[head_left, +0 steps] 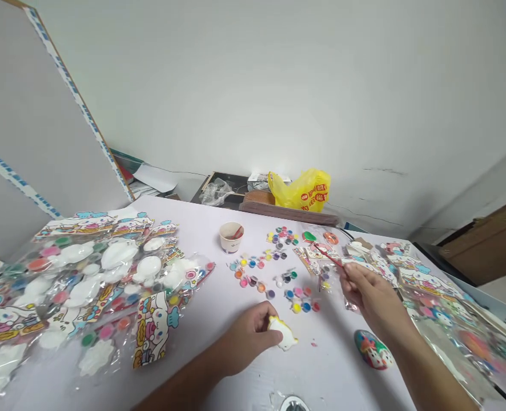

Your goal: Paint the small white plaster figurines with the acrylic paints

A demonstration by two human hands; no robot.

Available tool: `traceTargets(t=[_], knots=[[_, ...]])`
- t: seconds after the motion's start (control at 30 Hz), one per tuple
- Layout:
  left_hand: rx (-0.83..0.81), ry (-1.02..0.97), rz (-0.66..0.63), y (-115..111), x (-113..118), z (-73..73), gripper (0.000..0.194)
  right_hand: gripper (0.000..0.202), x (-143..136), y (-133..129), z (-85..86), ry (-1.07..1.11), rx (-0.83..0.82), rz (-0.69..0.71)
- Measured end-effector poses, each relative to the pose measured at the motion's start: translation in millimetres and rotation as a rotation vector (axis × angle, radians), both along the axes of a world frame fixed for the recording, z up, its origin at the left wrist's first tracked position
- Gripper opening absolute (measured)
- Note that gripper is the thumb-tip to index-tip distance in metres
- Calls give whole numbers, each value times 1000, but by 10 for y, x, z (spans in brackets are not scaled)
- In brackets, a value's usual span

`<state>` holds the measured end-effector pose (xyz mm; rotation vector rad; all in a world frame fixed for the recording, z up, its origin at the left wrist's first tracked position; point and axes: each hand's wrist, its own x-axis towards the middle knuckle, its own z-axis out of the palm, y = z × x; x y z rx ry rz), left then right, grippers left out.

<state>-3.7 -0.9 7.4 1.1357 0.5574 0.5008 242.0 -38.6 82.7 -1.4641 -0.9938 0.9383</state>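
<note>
Near the table's front middle, my left hand (255,337) pinches a small white plaster figure (284,333) with yellow along its upper edge. Farther right, my right hand (362,288) is raised and closed on a thin red paintbrush (326,254), its other end pointing up and left. Strips of small paint pots (306,306) in many colours lie between and beyond the hands. A paper cup (231,237) with a red stick in it stands behind them. Below my right hand rests a painted oval piece (373,349).
Plastic packs with white plaster shapes (119,254) cover the left side of the table (201,365). More packs (433,279) lie on the right. A yellow bag (302,191) stands behind the far edge. A round metal-rimmed object (293,403) sits at the front edge.
</note>
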Motion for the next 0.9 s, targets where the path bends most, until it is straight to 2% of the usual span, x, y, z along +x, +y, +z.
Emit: traceTargets(t=[0.1, 0.23, 0.4, 0.53, 0.6, 0.73, 0.9], knots=[[16, 12, 24, -27, -3, 32, 24, 47, 123, -297, -158, 76, 34, -107], [47, 52, 51, -61, 4, 71, 22, 40, 181, -456, -307, 143, 42, -174], [51, 112, 41, -48, 7, 45, 22, 37, 222, -495, -343, 243, 30, -180], [59, 70, 9, -22, -16, -16, 24, 37, 288, -504, -327, 287, 29, -243], [51, 82, 1, -16, -30, -18, 27, 36, 336, -501, -337, 264, 16, -261], [41, 72, -17, -4, -38, 28, 33, 37, 431, -494, -414, 192, -28, -196], [33, 105, -25, 6, -33, 92, 40, 38, 446, -498, -514, 116, -23, -198]])
